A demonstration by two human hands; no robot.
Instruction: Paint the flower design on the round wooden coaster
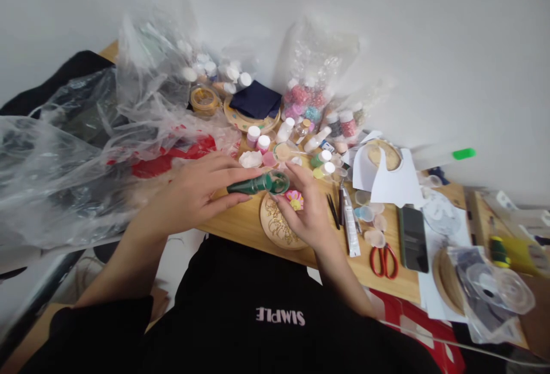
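Note:
My left hand is closed around a dark green container with a clear, glossy neck, held sideways above the table. At its right end is a small clear cup with green inside, between the thumb and fingers of my right hand. The two pieces meet or overlap; I cannot tell whether they are joined. Below my hands lies a round wooden disc with gold line patterns and a pink and yellow flower near its upper edge.
White-capped paint pots and small bottles stand beyond my hands. Plastic bags cover the left side. To the right lie a metal tube, red-handled scissors, a dark phone and cut white paper.

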